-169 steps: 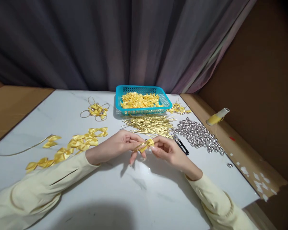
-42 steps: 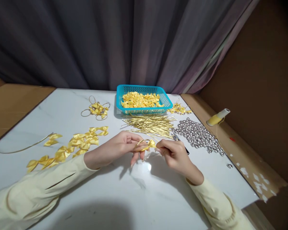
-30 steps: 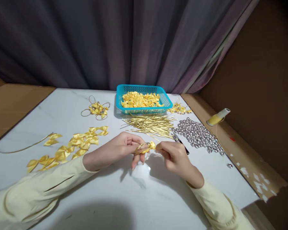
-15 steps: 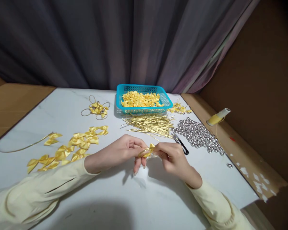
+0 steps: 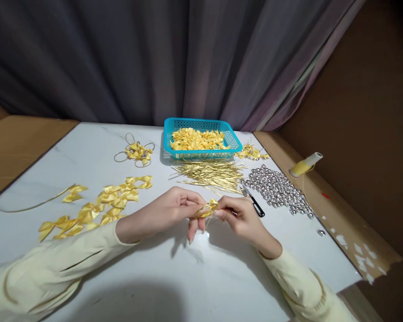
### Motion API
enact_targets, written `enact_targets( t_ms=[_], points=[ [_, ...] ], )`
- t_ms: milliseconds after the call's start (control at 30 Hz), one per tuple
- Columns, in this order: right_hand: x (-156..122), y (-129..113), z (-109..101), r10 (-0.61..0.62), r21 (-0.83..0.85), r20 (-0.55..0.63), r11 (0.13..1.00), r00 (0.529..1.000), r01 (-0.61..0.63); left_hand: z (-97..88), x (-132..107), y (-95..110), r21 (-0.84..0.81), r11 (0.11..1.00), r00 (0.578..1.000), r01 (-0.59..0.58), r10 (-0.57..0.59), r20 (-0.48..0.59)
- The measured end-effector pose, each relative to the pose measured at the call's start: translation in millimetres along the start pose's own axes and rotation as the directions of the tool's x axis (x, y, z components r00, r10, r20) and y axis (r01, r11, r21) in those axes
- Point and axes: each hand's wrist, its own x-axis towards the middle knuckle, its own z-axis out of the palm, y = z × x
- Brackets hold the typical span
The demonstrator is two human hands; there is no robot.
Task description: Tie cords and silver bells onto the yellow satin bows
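Over the middle of the table, my left hand (image 5: 179, 210) pinches a yellow ribbon bow (image 5: 212, 206) together with a loop of gold cord (image 5: 203, 210). My right hand (image 5: 240, 217) meets it from the right, thumb and forefinger closed on the bow's right side. A thin thread seems to hang just below the bow. My fingers hide part of the bow and cord. Several loose yellow bows (image 5: 109, 195) lie left of my hands. Beyond my hands is a pile of gold cord pieces (image 5: 211, 174).
A blue basket (image 5: 201, 154) of yellow bows stands at the back. Black-handled snips (image 5: 255, 205) lie beside a heap of silver beads (image 5: 278, 190). Bow-and-loop pieces (image 5: 139, 153) rest at back left. A thread spool (image 5: 305, 164) sits past the right edge.
My right hand has turned slightly and its fingers have closed nearer the bow's edge. The bow has shifted a little to the right and up. The left hand keeps its hold.
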Motion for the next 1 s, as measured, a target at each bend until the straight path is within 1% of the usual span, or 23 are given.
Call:
enact_targets(
  t_ms=[300, 467, 667, 867, 1000],
  points=[
    [0.6, 0.0, -0.8, 0.023, 0.016, -0.011, 1.0, 1.0, -0.023, -2.7, 3.7, -2.9, 0.056, 0.998, 1.0, -0.018, 0.017, 0.021],
    [0.4, -0.8, -1.0, 0.028, 0.029, -0.008, 0.999, 1.0, -0.028, -2.9, 6.0, -1.3, 0.087, 0.996, 1.0, 0.001, -0.002, 0.005],
    [-1.0, -0.4, -0.6, 0.046, 0.028, -0.011, 0.999, 0.999, -0.046, -1.6, 5.9, -1.8, 0.083, 0.996, 1.0, 0.018, -0.017, -0.013],
    [-1.2, 0.6, 1.6, 0.025, -0.019, -0.033, 0.999, 0.999, -0.026, -2.3, 5.7, -6.6, 0.067, 0.998, 1.0, 0.011, -0.009, -0.03],
    [-1.1, -0.3, 2.8, -0.004, -0.063, -0.038, 0.998, 0.999, 0.002, -3.0, 5.2, -6.1, 0.047, 0.999, 1.0, 0.019, -0.018, -0.02]
  ],
)
